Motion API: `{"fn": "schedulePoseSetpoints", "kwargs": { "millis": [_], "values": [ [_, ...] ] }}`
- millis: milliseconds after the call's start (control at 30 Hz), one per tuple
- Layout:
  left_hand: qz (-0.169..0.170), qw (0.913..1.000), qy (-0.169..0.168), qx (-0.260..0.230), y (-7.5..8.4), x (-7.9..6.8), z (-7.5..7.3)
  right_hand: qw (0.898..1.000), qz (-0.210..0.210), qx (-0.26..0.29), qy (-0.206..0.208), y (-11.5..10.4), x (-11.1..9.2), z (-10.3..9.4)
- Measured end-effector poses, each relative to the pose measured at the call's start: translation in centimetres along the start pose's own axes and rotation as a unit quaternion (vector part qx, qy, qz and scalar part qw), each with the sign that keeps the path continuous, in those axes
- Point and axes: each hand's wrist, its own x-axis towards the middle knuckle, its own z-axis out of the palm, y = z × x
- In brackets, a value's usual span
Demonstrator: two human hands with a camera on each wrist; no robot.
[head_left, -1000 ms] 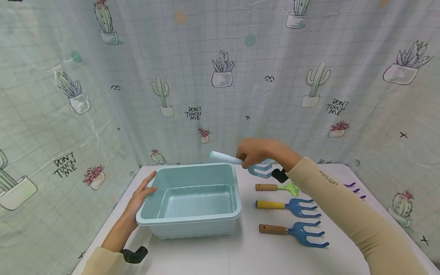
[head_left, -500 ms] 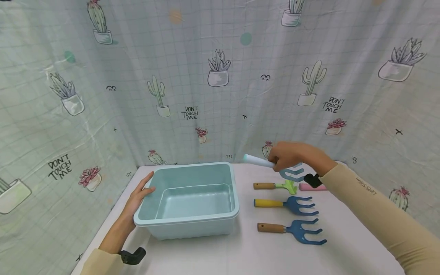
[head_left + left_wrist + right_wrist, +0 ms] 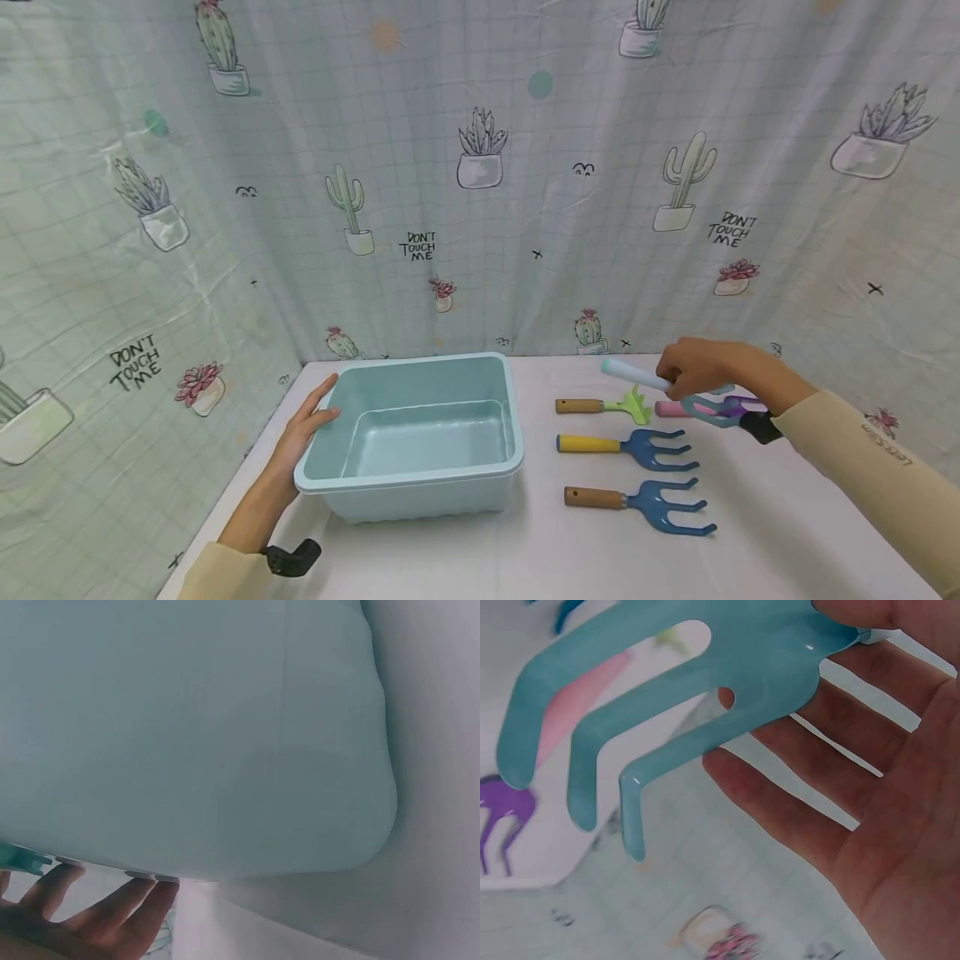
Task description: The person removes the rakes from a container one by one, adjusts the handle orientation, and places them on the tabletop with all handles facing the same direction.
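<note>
My right hand (image 3: 701, 371) holds a light-blue three-pronged hand rake (image 3: 769, 660) at the right of the table, its pale handle pointing left in the head view. The right wrist view shows its prongs beside several of my fingers. Below it lies a hand rake with a pink handle (image 3: 671, 409) and purple prongs (image 3: 506, 799), partly covered in the head view. My left hand (image 3: 296, 437) grips the left rim of a pale blue-green plastic basin (image 3: 420, 478). In the left wrist view its fingertips touch the basin's outer wall (image 3: 202, 750).
Right of the basin lie a small green rake with a wooden handle (image 3: 579, 406), a blue rake with a yellow handle (image 3: 588, 443) and a blue rake with a wooden handle (image 3: 594, 497). A cactus-print curtain (image 3: 420, 108) hangs behind the white table (image 3: 450, 558).
My right hand has carried the light-blue hand rake from beside the basin's far right corner rightward and lower, above the pink-handled rake. My left hand has stayed on the basin.
</note>
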Motion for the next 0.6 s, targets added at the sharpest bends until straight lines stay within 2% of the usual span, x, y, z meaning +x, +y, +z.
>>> {"fn": "schedulePoseSetpoints", "kwargs": {
  "millis": [267, 600],
  "values": [
    [-0.008, 0.9999, 0.003, -0.005, 0.2, 0.0, 0.3, 0.999, 0.024, -0.014, 0.019, 3.9, -2.3, 2.7],
    [-0.01, 1.0, 0.002, 0.0, 0.3, 0.0, 0.1, 0.999, 0.052, -0.011, 0.011, 8.3, -4.3, 5.5]
  ]
}}
